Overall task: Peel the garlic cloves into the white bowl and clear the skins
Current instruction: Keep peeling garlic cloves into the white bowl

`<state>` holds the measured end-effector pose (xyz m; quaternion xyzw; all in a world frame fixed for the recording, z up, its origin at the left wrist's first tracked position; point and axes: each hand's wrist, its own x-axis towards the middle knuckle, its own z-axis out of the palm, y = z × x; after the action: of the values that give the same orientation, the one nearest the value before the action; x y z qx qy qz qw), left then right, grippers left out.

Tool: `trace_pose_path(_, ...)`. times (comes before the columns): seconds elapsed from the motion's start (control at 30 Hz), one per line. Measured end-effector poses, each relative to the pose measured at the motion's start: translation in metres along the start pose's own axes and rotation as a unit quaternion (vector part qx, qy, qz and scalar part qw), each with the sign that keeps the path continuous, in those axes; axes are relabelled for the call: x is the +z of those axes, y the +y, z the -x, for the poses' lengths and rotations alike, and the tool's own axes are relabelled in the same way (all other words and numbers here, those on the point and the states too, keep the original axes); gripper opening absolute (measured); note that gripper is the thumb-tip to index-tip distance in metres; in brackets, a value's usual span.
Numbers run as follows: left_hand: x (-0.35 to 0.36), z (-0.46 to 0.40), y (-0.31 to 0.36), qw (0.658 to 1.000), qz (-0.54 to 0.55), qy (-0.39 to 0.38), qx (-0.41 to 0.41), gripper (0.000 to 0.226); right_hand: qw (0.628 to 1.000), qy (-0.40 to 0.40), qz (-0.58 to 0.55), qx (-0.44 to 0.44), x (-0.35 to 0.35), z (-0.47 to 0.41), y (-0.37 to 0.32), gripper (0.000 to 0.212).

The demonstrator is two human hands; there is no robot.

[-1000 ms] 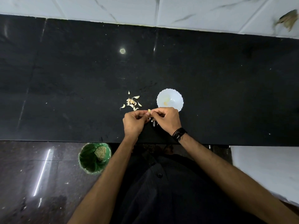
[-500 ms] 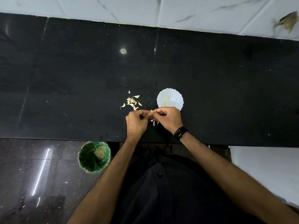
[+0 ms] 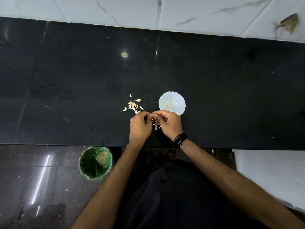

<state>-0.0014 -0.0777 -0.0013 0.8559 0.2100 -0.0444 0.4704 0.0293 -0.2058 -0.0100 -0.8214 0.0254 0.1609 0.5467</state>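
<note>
- The left hand [image 3: 140,126] and the right hand [image 3: 170,123] meet above the near part of the black counter [image 3: 66,80], fingers curled inward toward each other.
- Between their fingertips sits a small pale garlic clove [image 3: 153,115]; both hands pinch it, the left from the left side, the right from the right. The clove is tiny in the head view, so how much skin is on it cannot be told.
- Neither hand is spread: thumbs and forefingers are drawn tight at the clove, the other fingers folded under.
- A few pale skin scraps [image 3: 155,127] lie on the counter just below the gap between the hands.
- The white bowl [image 3: 178,100], with a scalloped rim, stands on the counter just beyond the right hand; a yellowish bit lies inside it.
- A loose heap of unpeeled cloves [image 3: 133,104] lies on the counter just beyond the left hand, to the left of the bowl and apart from it.
- A black wristband [image 3: 180,140] circles the right wrist.
- A green bin [image 3: 95,163] stands on the floor below the counter edge, left of the left forearm.
</note>
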Motion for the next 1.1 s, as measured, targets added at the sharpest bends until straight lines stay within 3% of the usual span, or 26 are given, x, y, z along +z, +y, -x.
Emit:
trace_pose_path(0.2, 0.003, -0.003, 0.000, 0.989, -0.118, -0.038, 0.075, 0.014, 0.993, 0.015, 0.099, -0.057, -0.002, 0.005, -0.002, 0.012)
trace_pose_path(0.4, 0.009, -0.001, -0.002, 0.991, -0.103, -0.045, 0.066, 0.012, 0.988, 0.041, 0.132, -0.072, 0.001, 0.005, -0.003, 0.012)
trace_pose_path(0.73, 0.004, 0.003, -0.011, 0.987, -0.049, -0.022, 0.152, 0.026, 0.999, 0.023, 0.017, 0.020, 0.001, 0.003, -0.010, 0.013)
trace_pose_path(1.1, 0.012, 0.000, -0.012, 0.992, -0.032, -0.009, 0.121, 0.028, 0.994, 0.030, -0.035, 0.095, 0.004, 0.002, -0.012, 0.015)
